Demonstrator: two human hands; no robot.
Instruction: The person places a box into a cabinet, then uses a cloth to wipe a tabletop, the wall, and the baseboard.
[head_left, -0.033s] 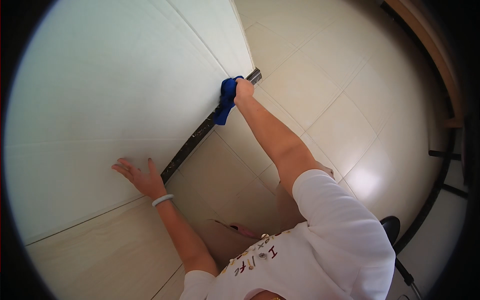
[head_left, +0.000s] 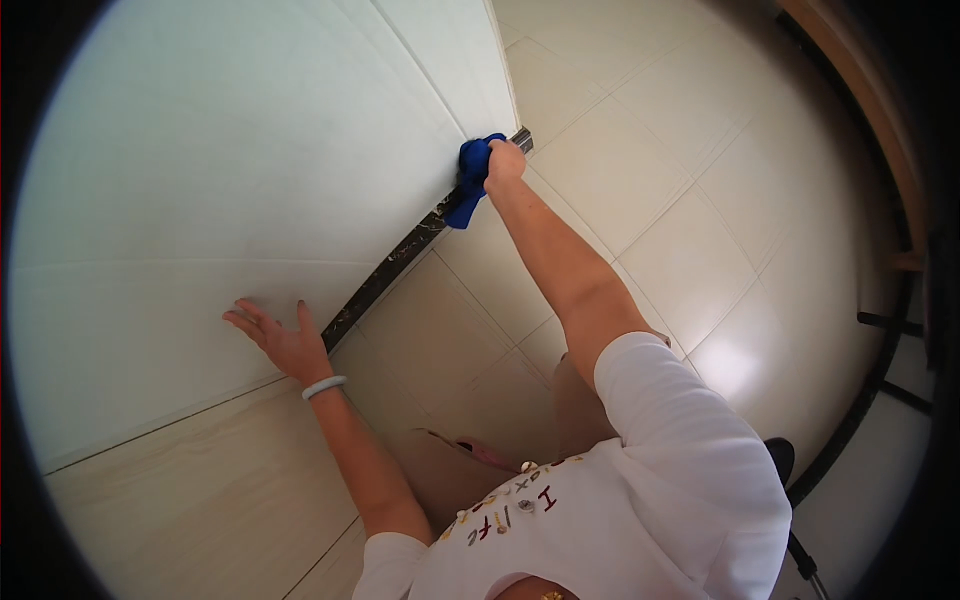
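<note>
1. Against the dark baseboard strip (head_left: 400, 262) that runs along the foot of the pale wall (head_left: 250, 170), the head view shows the right hand (head_left: 503, 163) pressing a blue cloth (head_left: 470, 180).
2. The right fingers are curled shut around the cloth, which is bunched in the grip; a loose tail of it hangs down over the strip, toward the floor tiles (head_left: 640, 190).
3. The cloth sits at the far end of the visible baseboard strip, touching it, just where the wall meets the floor.
4. The right arm is stretched out nearly straight from a white short sleeve (head_left: 680, 420) to the strip.
5. Nearer along the same strip, on its wall side, the left hand (head_left: 275, 335) lies flat on the wall with fingers spread wide, holding nothing; its fingertips point away from the strip.
6. A pale bangle (head_left: 324, 387) circles the left wrist, just beside the strip's near end.
7. Well apart from the strip, across the floor tiles, a wooden edge (head_left: 860, 100) curves along the upper right rim of the view.
8. Below that edge, dark thin bars (head_left: 885, 322) stand out over the floor; what they belong to cannot be told.
9. A bright patch of light (head_left: 730, 365) lies on the tiles between the strip and those bars.
</note>
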